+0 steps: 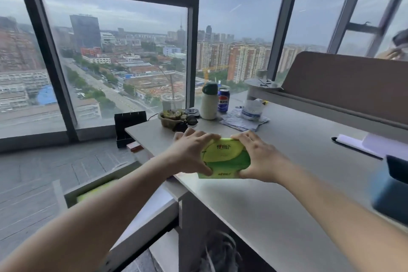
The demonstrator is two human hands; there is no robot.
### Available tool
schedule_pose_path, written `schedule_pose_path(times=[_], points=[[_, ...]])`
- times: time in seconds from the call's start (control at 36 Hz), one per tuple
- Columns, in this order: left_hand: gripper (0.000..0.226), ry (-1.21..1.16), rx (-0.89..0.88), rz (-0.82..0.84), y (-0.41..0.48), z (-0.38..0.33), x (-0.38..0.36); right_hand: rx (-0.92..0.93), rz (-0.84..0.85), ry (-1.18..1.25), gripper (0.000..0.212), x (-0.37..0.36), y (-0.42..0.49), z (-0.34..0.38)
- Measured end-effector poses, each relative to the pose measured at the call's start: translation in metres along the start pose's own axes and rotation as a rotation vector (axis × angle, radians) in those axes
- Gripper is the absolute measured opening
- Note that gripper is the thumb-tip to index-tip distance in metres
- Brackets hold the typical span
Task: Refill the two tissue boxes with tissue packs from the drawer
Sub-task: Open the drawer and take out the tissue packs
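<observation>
- Head view: a green and yellow tissue pack (pixel 224 159) sits at the near left edge of the grey bench (pixel 276 183), gripped from both ends.
- The left hand (pixel 189 152) clamps the pack's left end, its fingers (pixel 204 137) curled over the top and the thumb at the front.
- The right hand (pixel 260 157) clamps the right end the same way, fingers bent over the top edge.
- Below left of the bench, an open drawer (pixel 88 187) shows another green pack (pixel 95 191), blurred.
- Further back on the bench stand a white bottle (pixel 208 101), a blue can (pixel 223 100) and a clear plastic bottle (pixel 251 109) lying on a cloth.
</observation>
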State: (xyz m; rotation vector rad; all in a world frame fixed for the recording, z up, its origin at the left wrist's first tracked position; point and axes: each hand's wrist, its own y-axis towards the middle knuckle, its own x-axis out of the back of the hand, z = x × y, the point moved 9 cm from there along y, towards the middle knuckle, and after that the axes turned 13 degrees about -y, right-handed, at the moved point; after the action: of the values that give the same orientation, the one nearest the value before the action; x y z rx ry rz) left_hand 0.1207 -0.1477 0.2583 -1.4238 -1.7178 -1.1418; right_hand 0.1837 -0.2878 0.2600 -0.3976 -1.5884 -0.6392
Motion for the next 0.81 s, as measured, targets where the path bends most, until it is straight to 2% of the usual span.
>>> schedule_pose_path(times=[0.11, 0.25, 0.39, 0.56, 0.81], points=[[0.092, -0.125, -0.093, 0.119, 0.031, -0.053, -0.043, -0.168, 0.072, 0.002, 0.093, -0.003, -0.047, -0.065], [0.092, -0.171, -0.073, 0.153, 0.038, -0.052, -0.06, -0.173, 0.121, 0.051, 0.099, -0.013, -0.054, -0.077], [0.091, -0.28, -0.06, 0.214, 0.051, -0.062, -0.083, -0.245, 0.131, 0.095, 0.093, -0.025, -0.072, -0.104], [0.09, -0.414, -0.006, 0.25, 0.059, -0.052, -0.093, -0.245, 0.119, 0.027, 0.084, -0.026, -0.071, -0.105], [0.094, -0.438, -0.067, 0.2, 0.054, -0.039, -0.084, -0.207, 0.021, -0.098, 0.08, -0.012, -0.054, -0.081]])
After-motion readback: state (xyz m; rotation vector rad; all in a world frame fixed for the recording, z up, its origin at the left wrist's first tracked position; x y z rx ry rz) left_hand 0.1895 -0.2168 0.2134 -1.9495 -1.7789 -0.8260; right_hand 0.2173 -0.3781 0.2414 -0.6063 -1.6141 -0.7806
